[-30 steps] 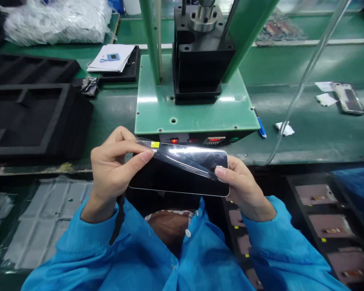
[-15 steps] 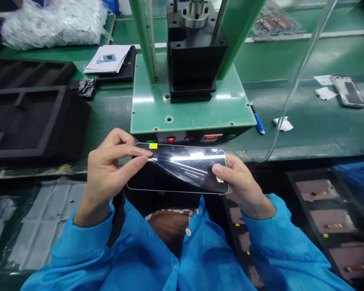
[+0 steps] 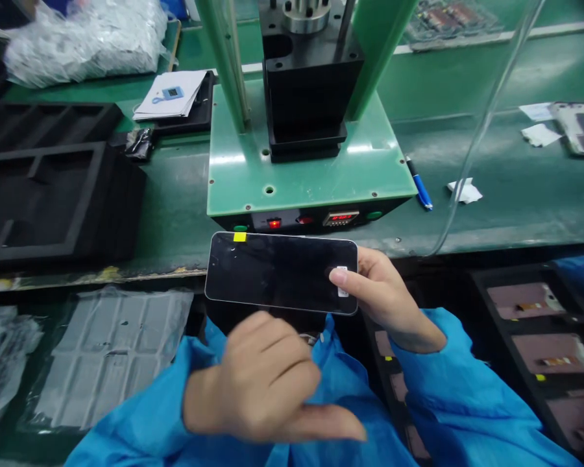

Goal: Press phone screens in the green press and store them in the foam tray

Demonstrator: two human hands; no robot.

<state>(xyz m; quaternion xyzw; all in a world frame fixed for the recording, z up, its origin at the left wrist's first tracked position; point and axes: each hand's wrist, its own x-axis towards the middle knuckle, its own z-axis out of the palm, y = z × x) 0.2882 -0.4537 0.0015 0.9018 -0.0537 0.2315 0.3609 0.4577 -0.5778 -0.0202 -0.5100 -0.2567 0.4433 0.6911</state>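
My right hand (image 3: 384, 295) grips the right end of a dark glossy phone panel (image 3: 277, 269), thumb on top by a small white tab. The panel is held level in front of the bench edge, with a yellow tab (image 3: 240, 237) at its top left corner. No lifted film shows on its surface. My left hand (image 3: 267, 383) is off the panel, low in front of my blue coat. Its back faces the camera, fingers curled under, thumb stretched right. Whatever the fingers hold, if anything, is hidden.
A green press (image 3: 311, 84) with a black block stands on its base plate (image 3: 253, 175) just behind the panel. Black foam trays (image 3: 53, 188) lie left, a blue pen (image 3: 420, 188) and paper scraps right. Trays of pinkish parts (image 3: 530, 305) sit low right, plastic sheets (image 3: 107, 350) low left.
My left hand let go of the panel's left corner and dropped down toward my body. The raised clear film is no longer seen above the panel.
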